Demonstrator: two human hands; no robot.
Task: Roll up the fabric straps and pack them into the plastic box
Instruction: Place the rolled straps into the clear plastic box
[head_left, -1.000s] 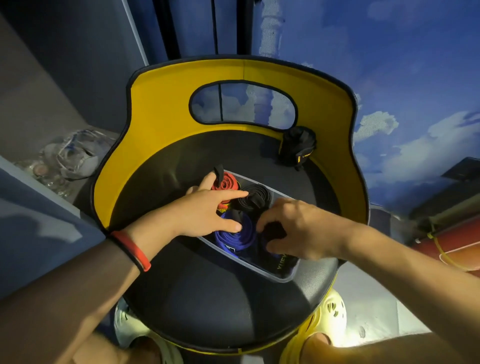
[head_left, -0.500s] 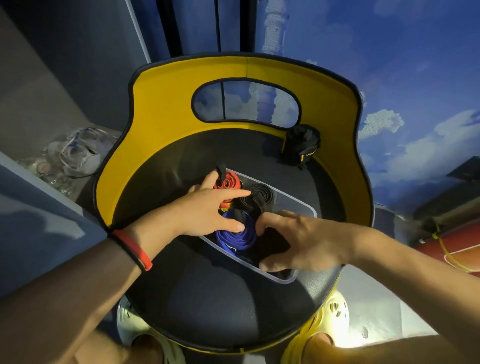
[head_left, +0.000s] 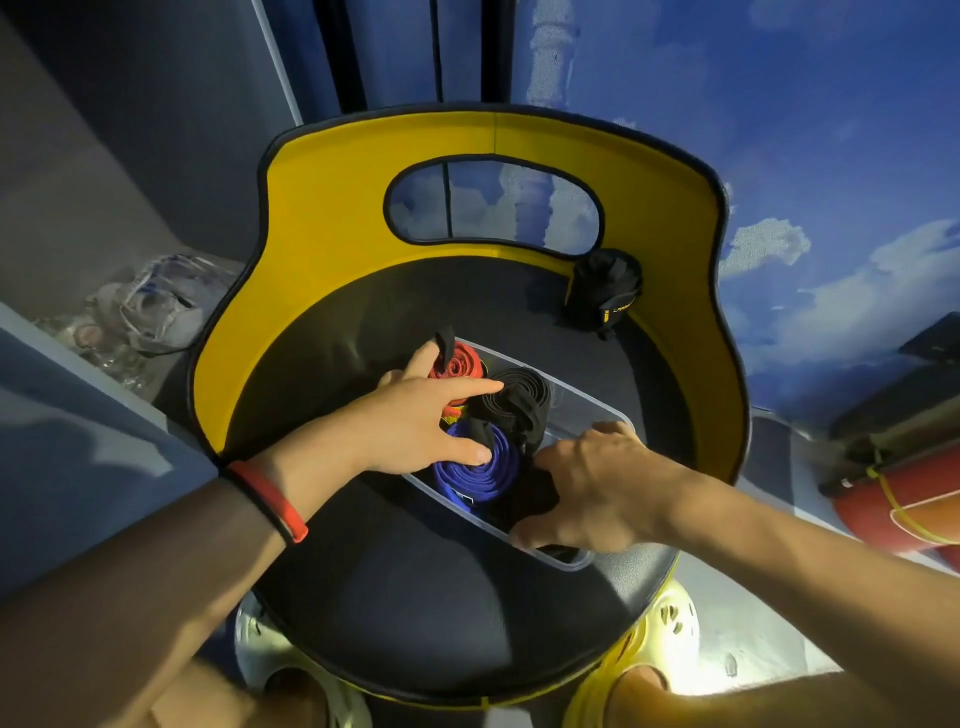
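A clear plastic box (head_left: 587, 402) sits on a black chair seat. Inside lie a red rolled strap (head_left: 460, 364), a black rolled strap (head_left: 511, 389), a blue rolled strap (head_left: 480, 470) and another black roll (head_left: 530, 496) at the near end. My left hand (head_left: 415, 421) lies spread over the red and blue rolls, thumb on the blue one, fingers straight. My right hand (head_left: 597, 488) reaches into the box's near end, thumb and fingers curled round the black roll, which it partly hides.
The chair has a yellow curved backrest (head_left: 332, 218) with an oval cut-out. A black rolled bundle with a yellow label (head_left: 605, 296) stands on the seat at the back right. Clear plastic wrapping (head_left: 145, 312) lies on the floor to the left. Pale shoes (head_left: 670, 629) show below.
My right hand has slid toward the box's near right end, pressing the black roll deeper. The left hand has stayed spread over the red and blue rolls.
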